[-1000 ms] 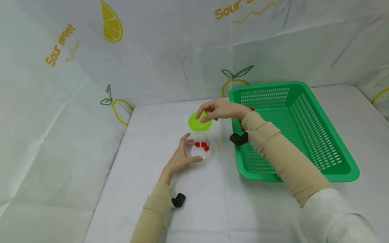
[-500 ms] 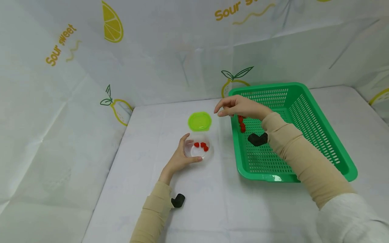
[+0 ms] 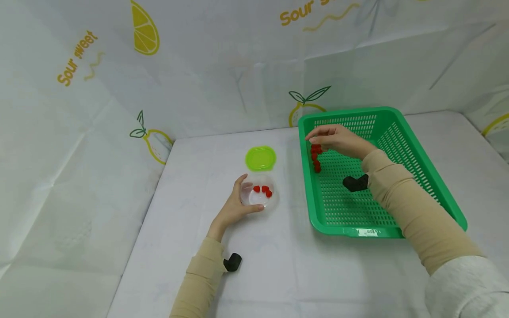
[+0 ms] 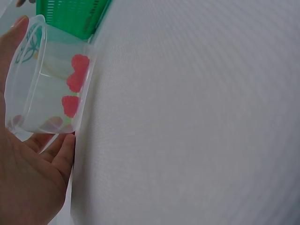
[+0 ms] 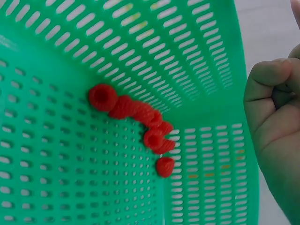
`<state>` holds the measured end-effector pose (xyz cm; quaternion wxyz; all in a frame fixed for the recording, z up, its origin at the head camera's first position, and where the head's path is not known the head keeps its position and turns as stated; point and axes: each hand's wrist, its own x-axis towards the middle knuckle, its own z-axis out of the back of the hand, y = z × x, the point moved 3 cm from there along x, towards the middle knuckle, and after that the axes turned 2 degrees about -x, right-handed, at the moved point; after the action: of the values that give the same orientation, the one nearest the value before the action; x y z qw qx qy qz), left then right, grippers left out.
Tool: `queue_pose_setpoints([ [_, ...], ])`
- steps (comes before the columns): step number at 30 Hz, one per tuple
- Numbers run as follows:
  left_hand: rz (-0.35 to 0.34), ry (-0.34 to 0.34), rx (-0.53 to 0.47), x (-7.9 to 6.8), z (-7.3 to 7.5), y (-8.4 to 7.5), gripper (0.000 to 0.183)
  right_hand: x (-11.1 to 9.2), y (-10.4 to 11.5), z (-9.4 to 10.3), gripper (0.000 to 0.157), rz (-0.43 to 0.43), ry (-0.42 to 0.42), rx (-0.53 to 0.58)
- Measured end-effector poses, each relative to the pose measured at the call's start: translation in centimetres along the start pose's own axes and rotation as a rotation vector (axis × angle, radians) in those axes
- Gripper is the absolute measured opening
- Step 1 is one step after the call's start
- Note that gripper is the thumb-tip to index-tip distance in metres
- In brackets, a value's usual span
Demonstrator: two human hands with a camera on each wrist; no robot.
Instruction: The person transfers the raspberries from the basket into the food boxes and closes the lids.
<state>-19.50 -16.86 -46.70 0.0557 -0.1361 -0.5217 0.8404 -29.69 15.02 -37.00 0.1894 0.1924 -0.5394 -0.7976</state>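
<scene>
My left hand point(image 3: 232, 211) grips a clear plastic tub point(image 4: 54, 84) from its left side, thumb and fingers spread around the wall. Inside the tub lie three red raspberries point(image 4: 70, 107). Above the left part of a green basket point(image 3: 346, 230) hovers my right hand point(image 3: 337, 139), its fingers loosely bent and nothing visible in them. Below it, several raspberries point(image 5: 140, 111) are gathered along the basket's side and corner. In the right wrist view the hand is at the right edge, apart from those raspberries; part of its fingers is cut off.
Just behind the tub a lime-green lid point(image 3: 260, 158) lies flat on the white-covered table point(image 3: 274, 265). A white sheet point(image 3: 222, 79) with lemon prints rises at the back and left. The basket's raised walls stand to the right of the tub.
My right hand has moved right, from above the lid to over the basket's left side, uncovering the raspberries there. My left hand and the tub have stayed in place.
</scene>
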Motion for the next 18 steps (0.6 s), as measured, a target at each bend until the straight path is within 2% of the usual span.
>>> queue_pose_setpoints([
  [5, 0.023, 0.031, 0.004, -0.1, 0.1, -0.8, 0.105, -0.2, -1.4, 0.9, 0.042, -0.037, -0.017, 0.001],
  [9, 0.025, 0.031, 0.001, 0.4, 0.0, -0.1, 0.106, -0.2, -2.7, 1.2, 0.041, -0.100, -0.014, -0.049],
  [18, 0.014, -0.003, 0.007, 0.0, -0.1, 0.2, 0.106, -0.1, -5.2, 1.1, 0.041, -0.177, 0.070, -0.136],
])
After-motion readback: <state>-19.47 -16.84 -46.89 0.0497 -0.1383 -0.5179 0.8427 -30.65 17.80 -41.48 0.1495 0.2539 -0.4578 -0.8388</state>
